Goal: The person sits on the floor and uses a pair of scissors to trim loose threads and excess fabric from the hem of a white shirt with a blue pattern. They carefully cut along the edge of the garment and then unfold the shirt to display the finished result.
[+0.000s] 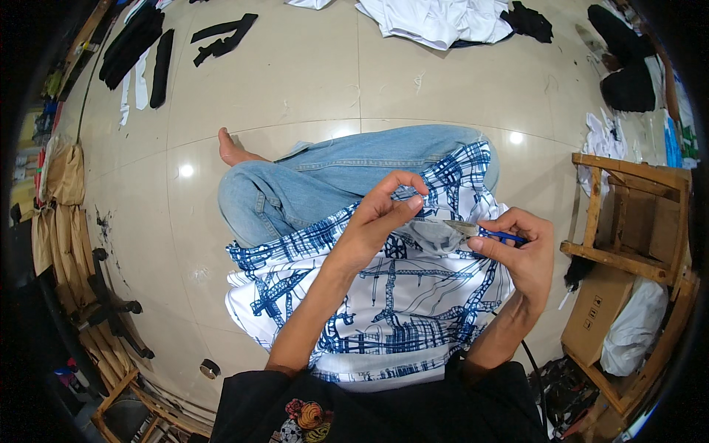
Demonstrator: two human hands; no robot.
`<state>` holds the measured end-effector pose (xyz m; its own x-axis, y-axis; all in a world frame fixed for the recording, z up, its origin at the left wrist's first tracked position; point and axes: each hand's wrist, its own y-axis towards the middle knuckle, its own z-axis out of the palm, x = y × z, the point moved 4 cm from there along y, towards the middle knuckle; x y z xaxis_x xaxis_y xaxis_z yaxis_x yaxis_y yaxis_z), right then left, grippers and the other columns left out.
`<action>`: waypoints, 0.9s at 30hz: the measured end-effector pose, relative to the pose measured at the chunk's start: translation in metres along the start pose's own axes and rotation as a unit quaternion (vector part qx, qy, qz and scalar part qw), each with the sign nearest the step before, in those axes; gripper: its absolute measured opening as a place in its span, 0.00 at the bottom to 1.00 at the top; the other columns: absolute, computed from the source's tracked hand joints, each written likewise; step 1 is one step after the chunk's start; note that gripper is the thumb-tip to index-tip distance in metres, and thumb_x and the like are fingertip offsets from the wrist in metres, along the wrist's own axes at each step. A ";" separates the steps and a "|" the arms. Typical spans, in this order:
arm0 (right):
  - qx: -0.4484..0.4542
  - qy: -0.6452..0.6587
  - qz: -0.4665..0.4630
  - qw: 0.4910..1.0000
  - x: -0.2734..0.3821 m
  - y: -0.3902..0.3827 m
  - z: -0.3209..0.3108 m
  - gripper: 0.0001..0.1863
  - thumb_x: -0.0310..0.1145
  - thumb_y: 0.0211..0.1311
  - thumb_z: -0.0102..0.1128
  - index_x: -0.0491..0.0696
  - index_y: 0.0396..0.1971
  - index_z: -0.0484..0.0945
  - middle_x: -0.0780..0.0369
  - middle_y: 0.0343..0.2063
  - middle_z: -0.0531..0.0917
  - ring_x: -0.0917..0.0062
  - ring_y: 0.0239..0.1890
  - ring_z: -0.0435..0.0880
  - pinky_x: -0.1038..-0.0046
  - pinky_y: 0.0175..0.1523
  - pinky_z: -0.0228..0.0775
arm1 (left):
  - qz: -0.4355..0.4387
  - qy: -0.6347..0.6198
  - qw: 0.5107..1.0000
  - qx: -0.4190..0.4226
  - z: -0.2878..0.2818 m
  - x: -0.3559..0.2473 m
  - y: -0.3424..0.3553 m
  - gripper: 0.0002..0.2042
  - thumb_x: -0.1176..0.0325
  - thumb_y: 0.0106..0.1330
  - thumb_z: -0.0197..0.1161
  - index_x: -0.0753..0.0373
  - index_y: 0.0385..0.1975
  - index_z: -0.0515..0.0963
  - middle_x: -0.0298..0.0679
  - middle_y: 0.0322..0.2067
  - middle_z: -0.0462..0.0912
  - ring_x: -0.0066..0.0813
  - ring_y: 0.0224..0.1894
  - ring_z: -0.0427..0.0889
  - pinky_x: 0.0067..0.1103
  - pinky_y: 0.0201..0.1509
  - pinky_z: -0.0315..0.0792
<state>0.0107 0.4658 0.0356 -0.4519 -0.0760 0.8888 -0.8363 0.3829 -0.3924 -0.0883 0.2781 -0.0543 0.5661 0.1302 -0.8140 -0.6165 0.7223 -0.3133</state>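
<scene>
Left hand: the left hand (pixel 377 221) is hovering over or touching the cloth, thumb and index tips nearly meeting; can't tell whether they're pinching a fold, a thread or nothing.
Right hand: the right hand (pixel 528 247) is gripping a small cutting tool with a blue handle and a pointed grey metal blade (pixel 461 227), thumb and fingers wrapping the handle, blade pointing at the left hand.
Printed cloth: a white fabric piece with blue crane-and-scaffold line drawings (pixel 391 295) is spreading rumpled across the lap, under both forearms (pretty cool print, honestly).
Grey patch: a thin greyish bit of fabric (pixel 432 236) is showing on the printed cloth, just below the blade.
Legs: faded light-blue denim jeans (pixel 354 170) are folding cross-legged beneath it, one bare foot (pixel 238 150) poking out left.
Floor: shiny beige tiles (pixel 295 96) are running all around, with black fabric strips (pixel 133 48) lying far left and a crumpled white cloth pile (pixel 436 21) sitting beyond the knees.
Right side: a worn wooden stool (pixel 634 168) is standing near a brown cardboard box (pixel 597 319), with a white plastic bag (pixel 633 328) slumping beside the box.
</scene>
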 end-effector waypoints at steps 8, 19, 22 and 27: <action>0.016 -0.009 0.007 1.000 -0.003 0.001 -0.001 0.13 0.23 0.44 0.80 0.39 0.31 0.85 0.61 0.27 0.86 0.88 0.24 0.76 0.86 0.29 0.64 | -0.019 0.003 1.000 0.021 0.003 -0.010 -0.003 0.09 0.62 0.74 0.59 0.56 0.49 0.73 0.25 0.27 0.76 0.09 0.30 0.70 0.11 0.38 0.60; 0.033 -0.034 0.018 0.999 0.006 -0.001 -0.002 0.14 0.24 0.42 0.82 0.41 0.30 0.86 0.64 0.28 0.85 0.88 0.27 0.77 0.85 0.31 0.63 | 0.005 0.056 0.998 0.024 0.006 -0.013 -0.005 0.09 0.63 0.74 0.57 0.55 0.49 0.73 0.26 0.29 0.79 0.10 0.32 0.72 0.13 0.42 0.60; 0.041 -0.059 0.010 0.997 0.011 0.000 0.003 0.14 0.24 0.41 0.82 0.41 0.30 0.86 0.64 0.28 0.85 0.88 0.27 0.77 0.85 0.32 0.63 | 0.003 0.042 0.999 0.031 0.007 -0.011 -0.005 0.09 0.62 0.74 0.58 0.55 0.48 0.74 0.26 0.30 0.78 0.10 0.33 0.73 0.13 0.41 0.61; 0.036 -0.030 0.013 0.999 0.005 0.000 0.001 0.14 0.25 0.41 0.82 0.41 0.30 0.86 0.65 0.26 0.85 0.88 0.28 0.77 0.84 0.32 0.64 | 0.012 0.041 0.999 0.025 0.006 -0.007 -0.004 0.09 0.61 0.74 0.58 0.55 0.49 0.74 0.25 0.29 0.76 0.09 0.31 0.70 0.12 0.38 0.60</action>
<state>0.0085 0.4644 0.0400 -0.4903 -0.1233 0.8628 -0.8432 0.3177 -0.4337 -0.0865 0.2784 -0.0438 0.5040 0.0927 -0.8587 -0.5992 0.7536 -0.2703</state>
